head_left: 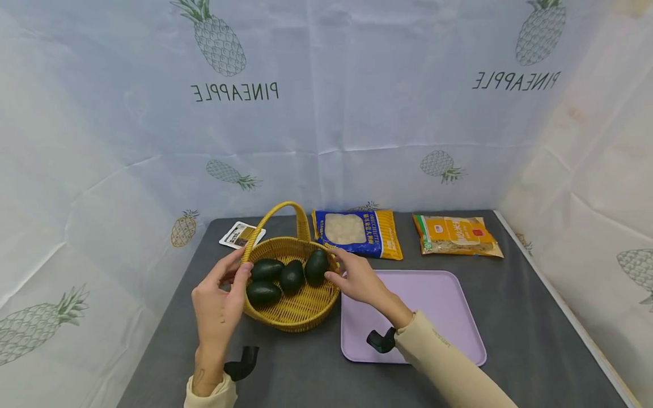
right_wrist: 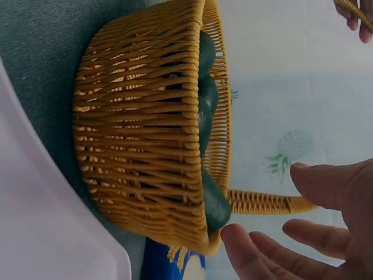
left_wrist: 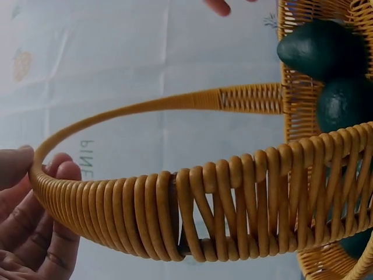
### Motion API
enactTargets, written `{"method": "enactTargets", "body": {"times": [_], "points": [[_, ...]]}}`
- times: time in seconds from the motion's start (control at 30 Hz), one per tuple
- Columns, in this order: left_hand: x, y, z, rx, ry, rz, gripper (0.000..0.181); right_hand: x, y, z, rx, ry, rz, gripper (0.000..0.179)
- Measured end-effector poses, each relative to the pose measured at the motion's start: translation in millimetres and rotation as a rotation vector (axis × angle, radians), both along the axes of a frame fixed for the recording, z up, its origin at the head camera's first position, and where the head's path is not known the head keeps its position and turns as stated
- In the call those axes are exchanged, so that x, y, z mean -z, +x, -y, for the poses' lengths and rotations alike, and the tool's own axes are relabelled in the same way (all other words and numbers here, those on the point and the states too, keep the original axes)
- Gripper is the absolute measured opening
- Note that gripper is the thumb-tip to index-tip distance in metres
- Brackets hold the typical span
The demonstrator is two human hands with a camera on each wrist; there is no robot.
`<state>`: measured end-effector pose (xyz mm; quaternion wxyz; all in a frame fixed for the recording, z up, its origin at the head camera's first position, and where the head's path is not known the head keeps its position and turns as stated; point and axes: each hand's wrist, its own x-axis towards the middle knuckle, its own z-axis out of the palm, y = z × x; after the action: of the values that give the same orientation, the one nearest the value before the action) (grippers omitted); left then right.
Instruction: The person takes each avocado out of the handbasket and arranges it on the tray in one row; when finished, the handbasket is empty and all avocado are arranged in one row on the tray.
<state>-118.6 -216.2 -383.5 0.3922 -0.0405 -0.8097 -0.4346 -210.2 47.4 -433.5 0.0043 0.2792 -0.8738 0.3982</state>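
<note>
A yellow wicker basket (head_left: 298,320) with a tall arched handle (left_wrist: 128,213) stands left of the middle of the table. Several dark green avocados (head_left: 292,277) lie inside it. With thumb and fingers my left hand (head_left: 219,300) holds the handle from the left, as the left wrist view shows up close. Over the basket's right rim reaches my right hand (head_left: 359,277), thumb and fingers spread apart around the rightmost avocado (head_left: 317,266). In the right wrist view a fingertip comes right up to that avocado (right_wrist: 215,204); whether it touches, I cannot tell.
A lilac tray (head_left: 408,283) lies right of the basket, partly under my right forearm. Behind are a blue-and-yellow food packet (head_left: 385,235), an orange packet (head_left: 461,235) and a small white packet (head_left: 237,233). Pineapple-print cloth (head_left: 357,124) closes off the back and sides.
</note>
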Motion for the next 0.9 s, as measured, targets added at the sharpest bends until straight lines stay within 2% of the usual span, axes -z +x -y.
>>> {"method": "enactTargets", "body": {"times": [0.27,0.53,0.9], "points": [[-2.4,1.3,1.9,0.030,0.059,0.023,0.029,-1.1,-7.9,19.3,0.005,0.003,0.082,0.061],[-1.8,1.1,1.7,0.060,0.089,0.017,0.029,1.1,-14.2,31.3,0.027,0.088,0.125,0.064],[-0.7,0.8,0.9,0.079,0.107,0.006,0.030,1.7,-22.0,46.7,0.069,0.212,0.231,0.067]]}}
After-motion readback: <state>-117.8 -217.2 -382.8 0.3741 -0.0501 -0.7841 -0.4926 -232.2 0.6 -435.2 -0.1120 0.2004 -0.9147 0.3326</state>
